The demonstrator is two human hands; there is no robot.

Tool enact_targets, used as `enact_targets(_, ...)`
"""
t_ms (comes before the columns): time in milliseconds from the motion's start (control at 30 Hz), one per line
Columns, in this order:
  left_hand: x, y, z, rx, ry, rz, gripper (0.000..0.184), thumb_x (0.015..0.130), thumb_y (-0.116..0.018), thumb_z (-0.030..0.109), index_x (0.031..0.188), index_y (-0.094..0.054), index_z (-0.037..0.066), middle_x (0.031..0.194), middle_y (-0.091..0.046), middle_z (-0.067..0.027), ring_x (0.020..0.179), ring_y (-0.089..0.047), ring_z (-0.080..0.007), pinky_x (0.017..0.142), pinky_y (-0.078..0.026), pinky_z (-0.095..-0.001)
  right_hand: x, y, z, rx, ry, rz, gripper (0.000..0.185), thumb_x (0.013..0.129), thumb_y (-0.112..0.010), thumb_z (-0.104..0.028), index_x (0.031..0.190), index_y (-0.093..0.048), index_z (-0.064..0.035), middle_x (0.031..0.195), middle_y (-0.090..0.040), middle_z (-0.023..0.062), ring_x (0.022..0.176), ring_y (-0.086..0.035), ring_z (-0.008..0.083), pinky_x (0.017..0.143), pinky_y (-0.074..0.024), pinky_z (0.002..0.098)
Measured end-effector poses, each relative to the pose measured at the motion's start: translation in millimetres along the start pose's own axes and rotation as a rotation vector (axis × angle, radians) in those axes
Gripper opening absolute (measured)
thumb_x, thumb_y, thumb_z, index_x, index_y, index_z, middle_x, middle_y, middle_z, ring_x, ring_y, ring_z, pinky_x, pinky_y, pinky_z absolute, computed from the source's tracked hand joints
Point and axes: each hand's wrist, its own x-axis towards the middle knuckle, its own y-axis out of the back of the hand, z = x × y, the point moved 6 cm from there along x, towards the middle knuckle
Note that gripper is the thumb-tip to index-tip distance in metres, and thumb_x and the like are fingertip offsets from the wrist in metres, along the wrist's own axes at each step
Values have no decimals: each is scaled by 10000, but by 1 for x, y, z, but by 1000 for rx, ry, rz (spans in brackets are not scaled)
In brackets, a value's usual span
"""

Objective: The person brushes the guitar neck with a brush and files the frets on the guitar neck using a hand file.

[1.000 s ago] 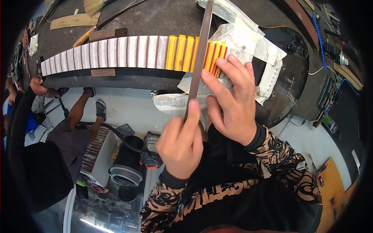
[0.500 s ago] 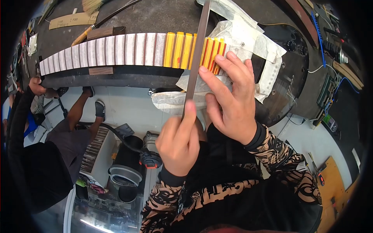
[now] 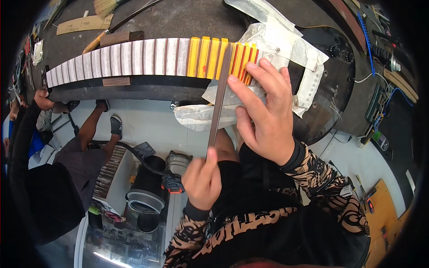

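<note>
My left hand (image 3: 202, 181) is closed round the lower end of a long flat dark metal file (image 3: 220, 96), with one finger stretched along it. The file's upper end lies across the yellow-covered part (image 3: 204, 58) of a guitar fingerboard, among its frets. Spread fingers of my right hand (image 3: 268, 107) rest at the body end of that fingerboard, the index fingertip close beside the file. Whitish strips (image 3: 116, 59) cover the rest of the fingerboard between the frets. Pale masking tape (image 3: 268, 38) covers part of the dark guitar body (image 3: 326, 44).
Small wooden blocks (image 3: 116, 81) sit along the neck. A sandpaper strip (image 3: 82, 24), a wooden-handled tool (image 3: 95, 41) and a brush (image 3: 105, 6) lie on the dark bench (image 3: 178, 20). Another person's hand (image 3: 43, 99) is by the neck's far left end. Below stands a black bin (image 3: 145, 183).
My left hand has drawn the file down toward my body, so its tip now lies over the fingerboard instead of beyond it. My right hand has stayed nearly still.
</note>
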Motion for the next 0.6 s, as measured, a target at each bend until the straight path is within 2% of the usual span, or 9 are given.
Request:
enact_targets(100,-33,8,-1,16,79,-23,565,919,-746,-167,1463,-757,-11,837,-628,-128,713,-647,-315,656,-546,-369,1,0,0,5,-2,-4,726,842,-758,-20,1545,-722,-197,1639,-543,146,1605,-467,408,1344,-293,675)
enact_targets(233,54,-10,9,26,10,-10,615,871,-761,-185,1454,-771,11,820,-601,-118,680,-611,-310,633,-531,-395,0,0,0,-4,2,2,720,847,-762,-23,1545,-721,-196,1644,-539,150,1606,-466,414,1345,-289,677)
enact_targets(333,39,-10,2,91,-6,19,636,854,-767,-182,1453,-781,31,803,-569,-109,665,-582,-307,617,-509,-410,1,0,-1,2,10,-2,704,852,-767,-27,1533,-731,-204,1647,-541,155,1607,-465,422,1343,-288,681)
enact_targets(433,-37,2,-8,147,12,11,633,862,-766,-165,1459,-784,44,809,-552,-104,676,-584,-309,618,-497,-421,0,2,1,26,13,-17,675,859,-774,-31,1508,-753,-217,1646,-546,164,1605,-469,433,1342,-287,685)
enact_targets(533,-28,2,-7,125,-72,57,522,966,-728,-202,1451,-757,-13,787,-553,-110,612,-518,-255,555,-413,-359,0,2,3,42,19,-20,645,867,-777,-33,1483,-773,-225,1643,-551,172,1603,-473,443,1340,-282,694)
enact_targets(600,14,-6,-2,125,-31,18,606,877,-757,-187,1445,-778,22,819,-579,-108,658,-573,-293,594,-479,-393,1,2,2,42,17,-23,631,872,-777,-33,1473,-781,-226,1642,-552,175,1603,-473,447,1340,-276,699)
